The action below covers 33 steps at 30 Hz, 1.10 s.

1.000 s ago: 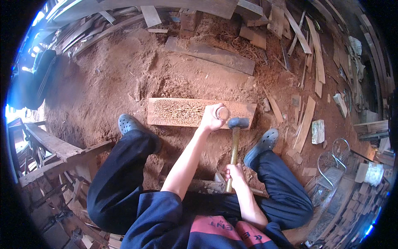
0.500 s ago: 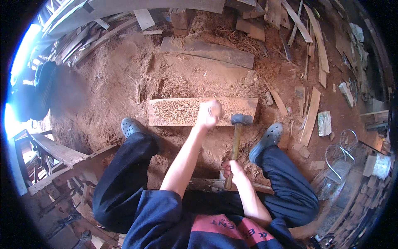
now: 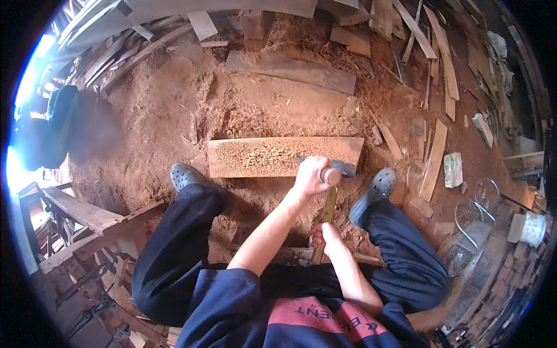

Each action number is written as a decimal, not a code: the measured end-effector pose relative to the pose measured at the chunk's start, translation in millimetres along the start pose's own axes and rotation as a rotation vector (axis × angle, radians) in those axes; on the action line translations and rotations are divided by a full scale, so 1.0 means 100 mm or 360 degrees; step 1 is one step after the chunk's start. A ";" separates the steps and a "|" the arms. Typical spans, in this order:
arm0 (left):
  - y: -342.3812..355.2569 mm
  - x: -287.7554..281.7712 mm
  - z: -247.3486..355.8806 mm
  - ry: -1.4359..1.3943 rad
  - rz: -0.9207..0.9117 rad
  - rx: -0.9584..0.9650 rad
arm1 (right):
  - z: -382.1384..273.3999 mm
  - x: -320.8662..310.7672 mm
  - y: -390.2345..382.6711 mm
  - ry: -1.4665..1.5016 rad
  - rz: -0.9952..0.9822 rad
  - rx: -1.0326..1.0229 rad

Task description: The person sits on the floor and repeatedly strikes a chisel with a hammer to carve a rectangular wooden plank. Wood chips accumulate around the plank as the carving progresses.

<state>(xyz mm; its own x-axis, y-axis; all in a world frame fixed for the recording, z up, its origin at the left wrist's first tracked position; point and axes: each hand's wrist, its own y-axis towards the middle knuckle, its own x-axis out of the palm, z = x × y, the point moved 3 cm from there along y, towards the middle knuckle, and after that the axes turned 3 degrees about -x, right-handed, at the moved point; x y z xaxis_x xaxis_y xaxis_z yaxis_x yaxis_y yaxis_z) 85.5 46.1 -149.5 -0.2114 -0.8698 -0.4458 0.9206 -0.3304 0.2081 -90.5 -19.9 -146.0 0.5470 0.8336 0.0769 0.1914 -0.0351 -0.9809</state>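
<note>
A wooden board lies crosswise between my feet, its top covered in small gouged pits except near its right end. My left hand is closed around a chisel, over the board's front edge right of its middle. The chisel's round wooden butt faces up, and a bit of dark blade shows beyond my fingers. My right hand grips the lower handle of a hammer. The dark hammer head is just right of my left hand, partly hidden behind the chisel butt.
Reddish sawdust-covered ground surrounds the board. A dark plank lies beyond it. Loose wood strips, a whitish block and a wire rack are to the right. A wooden frame stands at the left.
My left hand has come back toward me and to the right, beside the hammer head. The chisel's butt now shows clearly. My right hand and the hammer have barely moved.
</note>
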 end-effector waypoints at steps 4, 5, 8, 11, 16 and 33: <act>0.35 -0.07 -0.11 -0.0142 -0.0209 -0.0467 | -0.09 -0.08 0.12 -0.0029 -0.0097 -0.0044; 0.36 -0.11 -0.08 -0.0185 -0.0145 -0.0480 | -0.11 -0.10 0.14 -0.0027 -0.0120 -0.0042; 0.34 -0.27 -0.29 -0.0306 0.0077 -0.0442 | -0.16 -0.04 0.08 0.0057 -0.0209 -0.0001; 0.35 -0.50 -0.64 -0.0766 0.0153 -0.0663 | -0.12 -0.03 0.08 0.0043 -0.0199 0.0034; 0.29 -0.46 -0.32 -0.0493 0.0178 -0.0482 | -0.14 0.00 0.11 0.0005 -0.0108 -0.0069; 0.27 -0.22 0.13 -0.0088 0.0052 -0.0117 | -0.09 -0.07 0.18 0.0036 -0.0245 -0.0038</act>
<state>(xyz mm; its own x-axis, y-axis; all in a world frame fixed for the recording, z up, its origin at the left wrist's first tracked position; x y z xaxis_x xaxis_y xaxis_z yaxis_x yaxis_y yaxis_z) 110.8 51.9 -122.8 -0.1969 -0.8992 -0.3908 0.9485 -0.2755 0.1562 -83.2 -31.6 -162.8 0.5278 0.8176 0.2303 0.2935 0.0788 -0.9527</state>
